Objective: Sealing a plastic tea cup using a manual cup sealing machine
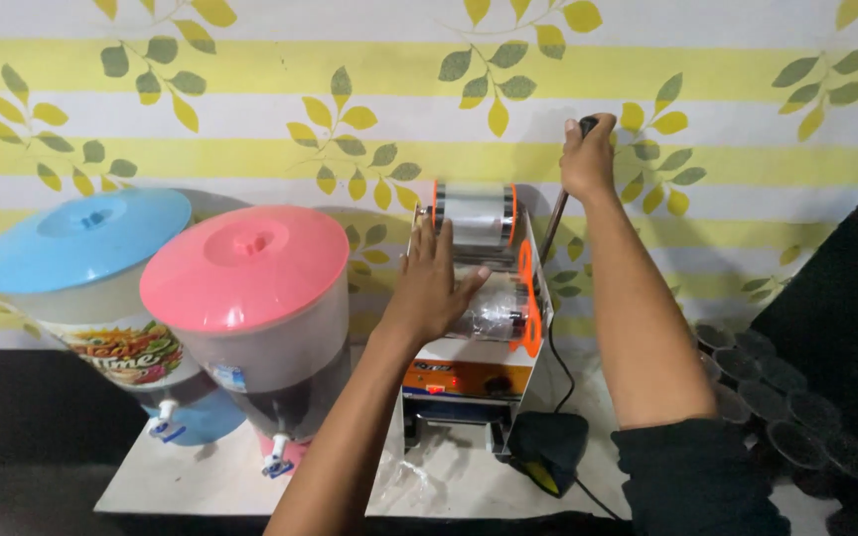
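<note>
Cup-sealing machine (479,328) under flat, open left hand (429,288); right hand (588,159) in closed grip around its lever (560,213).

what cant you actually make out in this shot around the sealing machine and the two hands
- Head view: the top plate of the sealing machine lies under the left hand.
- Lever knob: mostly wrapped by the right hand, so its shape is hidden.
- Machine's lower slot: dark and glary, so whether anything sits inside is unclear.
- Dark cups at right: dim and cut off by the frame edge.
- Blue-lidded dispenser: partly hidden behind the pink-lidded one.
</note>
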